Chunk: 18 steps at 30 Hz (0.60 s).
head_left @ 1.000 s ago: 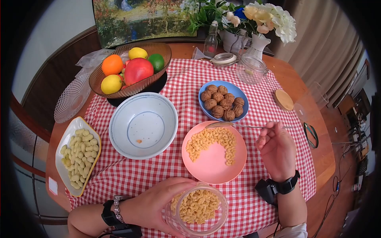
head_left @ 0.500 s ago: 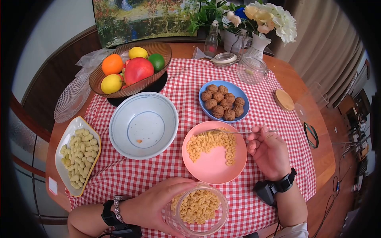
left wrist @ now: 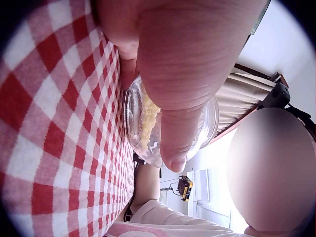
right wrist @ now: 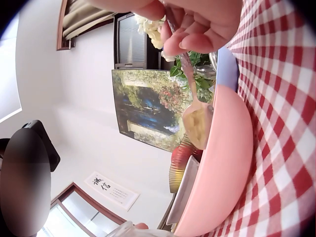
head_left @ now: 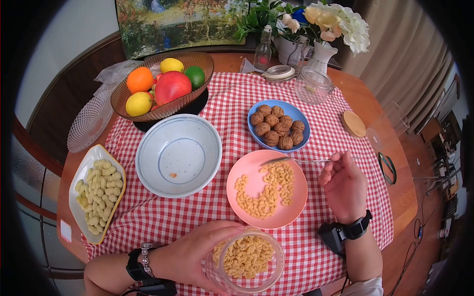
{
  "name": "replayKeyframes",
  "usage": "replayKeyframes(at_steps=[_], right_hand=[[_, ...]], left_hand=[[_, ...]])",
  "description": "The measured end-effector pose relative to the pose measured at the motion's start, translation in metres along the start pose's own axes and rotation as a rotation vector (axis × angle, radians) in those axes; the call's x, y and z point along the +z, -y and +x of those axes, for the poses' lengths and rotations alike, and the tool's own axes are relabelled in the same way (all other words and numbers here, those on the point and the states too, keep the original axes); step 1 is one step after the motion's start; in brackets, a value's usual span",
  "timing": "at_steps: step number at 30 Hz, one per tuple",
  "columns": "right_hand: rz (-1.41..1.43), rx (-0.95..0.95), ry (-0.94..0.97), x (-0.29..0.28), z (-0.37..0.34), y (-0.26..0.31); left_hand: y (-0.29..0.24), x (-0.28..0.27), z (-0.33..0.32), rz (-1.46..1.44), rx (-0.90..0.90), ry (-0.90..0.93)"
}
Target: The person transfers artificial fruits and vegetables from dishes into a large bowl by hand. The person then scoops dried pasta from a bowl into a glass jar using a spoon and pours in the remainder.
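My left hand (head_left: 197, 251) grips a clear round jar (head_left: 277, 276), its thumb along the near side in the left wrist view. Elbow macaroni (head_left: 247, 256) fills much of what shows inside the jar. Between thumb and fingers, my right hand (head_left: 345, 190) pinches the handle of a metal spoon (right wrist: 196, 118). The spoon's head lies over the far rim of a pink bowl (head_left: 244, 214). More macaroni (head_left: 266, 197) is spread in that bowl, in a curved band along its near and right parts, with bare pink at the upper left.
Walnuts sit on a blue plate (head_left: 256, 142) just beyond the pink bowl. Left of it stands a large white bowl (head_left: 177, 158) with one small bit inside. Peanuts fill a dish (head_left: 79, 200) at far left. A fruit bowl (head_left: 197, 98), glass jar (head_left: 313, 86) and vase (head_left: 322, 56) stand behind.
The spoon went down into the macaroni, then drew back to the far rim as my right hand moved right. Macaroni shifted from the bowl's upper left toward its near side. The left hand stayed put.
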State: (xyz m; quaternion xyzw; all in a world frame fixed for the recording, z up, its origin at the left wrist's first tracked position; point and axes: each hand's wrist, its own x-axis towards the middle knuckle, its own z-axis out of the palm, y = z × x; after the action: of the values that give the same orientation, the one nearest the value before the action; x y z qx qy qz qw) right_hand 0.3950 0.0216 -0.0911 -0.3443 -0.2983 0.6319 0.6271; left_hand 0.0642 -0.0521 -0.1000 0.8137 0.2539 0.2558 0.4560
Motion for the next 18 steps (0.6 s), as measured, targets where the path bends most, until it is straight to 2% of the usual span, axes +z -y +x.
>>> replayKeyframes(at_steps=[8, 10, 18], right_hand=[[-0.094, -0.033, -0.051, 0.008, -0.0016, 0.0003], [-0.104, -0.031, -0.115, 0.0048, -0.0009, 0.0], [-0.196, 0.012, -0.193, 0.0073, -0.0002, 0.0002]], left_hand=[[-0.0008, 0.002, -0.0023, 0.012, -0.033, -0.005], [-0.0005, 0.002, -0.0023, 0.003, -0.034, -0.006], [0.002, 0.0006, -0.0006, 0.003, 0.006, -0.003]])
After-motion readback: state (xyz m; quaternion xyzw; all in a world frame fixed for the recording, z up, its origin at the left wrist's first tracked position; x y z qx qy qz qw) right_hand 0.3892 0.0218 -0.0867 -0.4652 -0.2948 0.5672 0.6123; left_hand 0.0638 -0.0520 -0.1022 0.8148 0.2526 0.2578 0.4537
